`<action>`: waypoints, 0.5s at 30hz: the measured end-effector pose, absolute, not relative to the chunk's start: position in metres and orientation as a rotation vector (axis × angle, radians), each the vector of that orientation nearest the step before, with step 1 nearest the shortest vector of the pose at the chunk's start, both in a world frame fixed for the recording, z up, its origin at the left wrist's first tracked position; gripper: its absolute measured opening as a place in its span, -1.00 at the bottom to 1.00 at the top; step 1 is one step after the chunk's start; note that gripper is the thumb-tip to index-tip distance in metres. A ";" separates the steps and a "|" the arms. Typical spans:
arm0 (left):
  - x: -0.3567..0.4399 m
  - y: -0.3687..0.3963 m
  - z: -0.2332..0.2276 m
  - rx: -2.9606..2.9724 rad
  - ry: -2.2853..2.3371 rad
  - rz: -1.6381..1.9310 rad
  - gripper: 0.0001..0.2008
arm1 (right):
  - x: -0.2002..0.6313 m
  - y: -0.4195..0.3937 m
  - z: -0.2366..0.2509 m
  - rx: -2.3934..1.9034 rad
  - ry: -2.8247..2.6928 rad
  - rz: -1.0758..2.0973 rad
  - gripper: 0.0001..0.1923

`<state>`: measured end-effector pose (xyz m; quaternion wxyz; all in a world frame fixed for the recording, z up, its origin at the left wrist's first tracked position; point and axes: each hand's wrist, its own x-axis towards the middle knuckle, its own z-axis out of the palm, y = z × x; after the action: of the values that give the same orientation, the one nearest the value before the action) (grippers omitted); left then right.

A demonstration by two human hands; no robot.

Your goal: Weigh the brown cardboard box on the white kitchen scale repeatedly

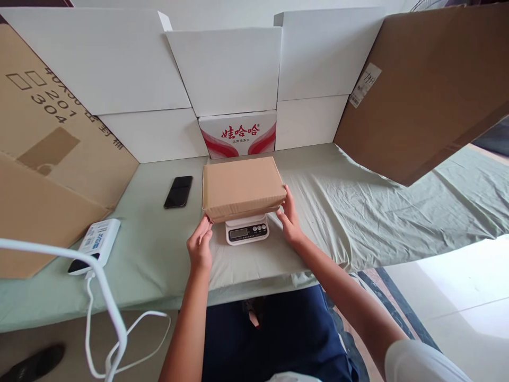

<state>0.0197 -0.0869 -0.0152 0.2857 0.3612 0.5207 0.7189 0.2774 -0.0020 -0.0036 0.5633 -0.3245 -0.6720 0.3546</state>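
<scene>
Green-sheeted table (358,212), white cartons stacked behind. Brown box (240,187) sitting on small scale (247,229), platform mostly hidden, display unreadable. Left hand (200,245) fingertips at box's lower-left corner; right hand (289,216) spread flat vs. right side. Black phone (178,191) lying nearby.

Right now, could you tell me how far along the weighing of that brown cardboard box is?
Done: the closed brown cardboard box sits on the small white digital scale. In hand: the left hand and right hand touch its lower corners. Left: letting go for a reading; the scale's display is too small to read.
</scene>
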 end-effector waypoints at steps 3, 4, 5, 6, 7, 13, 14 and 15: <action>0.021 -0.087 -0.012 0.965 1.381 1.904 -0.48 | 0.276 -0.002 -0.002 -0.790 -1.593 0.820 -0.22; 0.021 -0.087 -0.012 0.966 1.374 1.900 -0.49 | 0.276 -0.001 -0.002 -0.797 -1.598 0.812 -0.22; 0.021 -0.087 -0.011 0.965 1.371 1.898 -0.49 | 0.276 0.000 -0.002 -0.803 -1.603 0.804 -0.22; 0.021 -0.086 -0.011 0.963 1.372 1.896 -0.49 | 0.275 0.000 -0.002 -0.809 -1.608 0.795 -0.22; 0.021 -0.086 -0.011 0.961 1.377 1.894 -0.49 | 0.275 0.000 -0.002 -0.817 -1.613 0.787 -0.22; 0.020 -0.088 -0.010 0.977 1.389 1.946 -0.49 | 0.277 0.000 0.002 -0.819 -1.586 0.731 -0.27; 0.020 -0.088 -0.009 0.966 1.383 1.979 -0.49 | 0.278 0.000 0.003 -0.817 -1.547 0.707 -0.28; 0.020 -0.088 -0.007 0.951 1.376 2.011 -0.50 | 0.279 0.001 0.004 -0.819 -1.504 0.684 -0.29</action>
<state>0.0202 -0.0878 -0.0074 0.2598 0.3512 0.5080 0.7424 0.2791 0.0011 0.0042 0.6042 -0.3541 -0.6498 0.2955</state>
